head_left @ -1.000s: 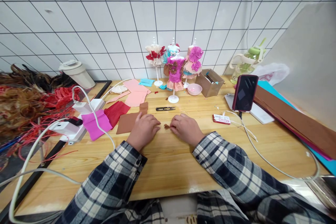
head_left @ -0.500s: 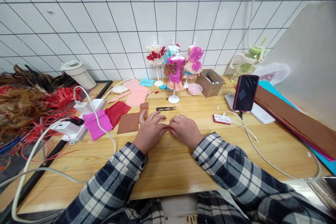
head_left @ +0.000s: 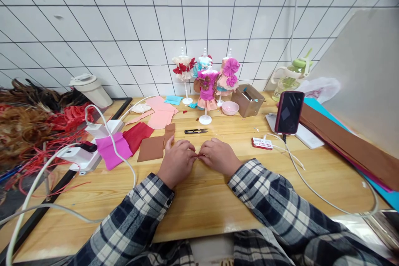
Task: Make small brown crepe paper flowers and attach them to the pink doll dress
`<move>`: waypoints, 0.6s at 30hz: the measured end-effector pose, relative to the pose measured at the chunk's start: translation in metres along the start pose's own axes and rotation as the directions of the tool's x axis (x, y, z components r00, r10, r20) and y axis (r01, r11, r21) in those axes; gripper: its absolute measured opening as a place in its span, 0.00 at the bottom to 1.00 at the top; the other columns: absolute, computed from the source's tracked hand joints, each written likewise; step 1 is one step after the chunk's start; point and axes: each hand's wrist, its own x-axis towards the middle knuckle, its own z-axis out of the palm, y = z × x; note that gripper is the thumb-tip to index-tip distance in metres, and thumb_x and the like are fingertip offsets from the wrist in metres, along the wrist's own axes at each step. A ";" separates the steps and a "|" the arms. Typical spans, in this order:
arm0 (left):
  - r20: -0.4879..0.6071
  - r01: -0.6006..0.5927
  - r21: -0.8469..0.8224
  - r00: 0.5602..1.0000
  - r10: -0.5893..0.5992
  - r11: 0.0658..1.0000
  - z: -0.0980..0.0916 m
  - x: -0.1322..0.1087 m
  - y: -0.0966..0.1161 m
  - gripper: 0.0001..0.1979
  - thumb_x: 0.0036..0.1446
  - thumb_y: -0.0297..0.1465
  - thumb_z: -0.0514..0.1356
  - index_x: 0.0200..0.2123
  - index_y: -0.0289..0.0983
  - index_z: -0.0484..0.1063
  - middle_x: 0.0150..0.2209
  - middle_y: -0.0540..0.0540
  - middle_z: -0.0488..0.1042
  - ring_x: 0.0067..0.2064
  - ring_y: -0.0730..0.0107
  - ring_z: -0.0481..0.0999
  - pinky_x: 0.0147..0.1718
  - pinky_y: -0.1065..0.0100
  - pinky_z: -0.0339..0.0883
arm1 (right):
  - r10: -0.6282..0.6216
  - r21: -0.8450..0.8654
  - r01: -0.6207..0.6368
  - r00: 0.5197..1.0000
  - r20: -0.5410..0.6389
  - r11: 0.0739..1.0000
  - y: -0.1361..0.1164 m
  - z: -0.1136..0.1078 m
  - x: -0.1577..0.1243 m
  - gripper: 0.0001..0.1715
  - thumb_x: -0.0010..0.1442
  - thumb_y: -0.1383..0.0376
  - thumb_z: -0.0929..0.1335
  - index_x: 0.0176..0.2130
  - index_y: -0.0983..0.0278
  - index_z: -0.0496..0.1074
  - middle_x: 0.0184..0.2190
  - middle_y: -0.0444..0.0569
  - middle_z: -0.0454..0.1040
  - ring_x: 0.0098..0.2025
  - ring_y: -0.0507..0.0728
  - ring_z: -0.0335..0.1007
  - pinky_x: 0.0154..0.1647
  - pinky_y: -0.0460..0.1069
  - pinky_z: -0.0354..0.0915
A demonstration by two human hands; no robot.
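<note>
My left hand [head_left: 177, 161] and my right hand [head_left: 218, 156] meet fingertip to fingertip over the wooden table. The fingers of both are closed in a pinch; whatever they hold is too small or too hidden to name. Just beyond them lie black thread snips [head_left: 195, 131]. Beside my left hand are a brown paper square [head_left: 151, 149] and a smaller brown strip [head_left: 169, 132]. Behind the snips stands a small dress form in a magenta and peach paper dress [head_left: 207, 90], with several others at its back.
At the left are red paper [head_left: 138, 137], magenta paper [head_left: 113, 149], peach paper [head_left: 160, 112] and a power strip [head_left: 84, 158] with cables. A pink bowl [head_left: 230, 108], a box [head_left: 247, 100], a phone [head_left: 289, 112] and brown sheets [head_left: 349, 145] stand or lie to the right.
The fingers of my left hand have curled in from a more spread pose. Both hands stay together in nearly the same place. The view has shifted slightly.
</note>
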 end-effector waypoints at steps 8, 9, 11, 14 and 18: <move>-0.028 0.213 -0.282 0.973 -0.230 0.936 0.014 0.003 -0.018 0.09 0.53 0.33 0.58 0.30 0.39 0.78 0.37 0.46 0.76 0.40 0.65 0.73 0.44 0.61 0.66 | 0.421 0.041 -0.420 0.898 -0.128 0.907 0.074 -0.004 0.005 0.19 0.62 0.55 0.62 0.44 0.63 0.74 0.43 0.52 0.73 0.46 0.58 0.62 0.47 0.51 0.55; -0.029 0.231 -0.312 0.967 -0.253 0.921 0.015 0.003 -0.019 0.09 0.53 0.33 0.58 0.30 0.38 0.78 0.36 0.46 0.76 0.40 0.65 0.73 0.43 0.62 0.67 | 0.430 0.029 -0.430 0.896 -0.112 0.903 0.076 -0.001 0.007 0.18 0.61 0.55 0.63 0.43 0.62 0.75 0.42 0.52 0.73 0.46 0.58 0.62 0.46 0.51 0.55; -0.030 0.254 -0.359 0.959 -0.283 0.898 0.018 0.003 -0.019 0.09 0.52 0.34 0.59 0.30 0.38 0.78 0.36 0.46 0.76 0.40 0.65 0.74 0.43 0.63 0.68 | 0.436 0.008 -0.437 0.895 -0.097 0.899 0.075 0.003 0.013 0.15 0.59 0.56 0.65 0.40 0.61 0.75 0.41 0.51 0.73 0.45 0.59 0.62 0.45 0.51 0.55; -0.030 0.270 -0.383 0.952 -0.304 0.883 0.018 0.005 -0.018 0.09 0.51 0.35 0.59 0.28 0.38 0.78 0.35 0.45 0.77 0.39 0.65 0.74 0.42 0.63 0.68 | 0.436 -0.004 -0.438 0.895 -0.093 0.899 0.072 0.007 0.020 0.09 0.58 0.61 0.66 0.34 0.62 0.75 0.39 0.51 0.73 0.44 0.59 0.62 0.45 0.51 0.55; -0.019 0.321 -0.435 0.931 -0.365 0.841 0.017 0.007 -0.018 0.09 0.49 0.35 0.60 0.27 0.38 0.78 0.34 0.45 0.77 0.39 0.63 0.75 0.43 0.61 0.67 | 0.424 0.121 -0.407 0.879 -0.219 0.905 0.062 0.003 0.022 0.07 0.57 0.65 0.66 0.33 0.64 0.74 0.38 0.53 0.72 0.43 0.58 0.62 0.45 0.51 0.56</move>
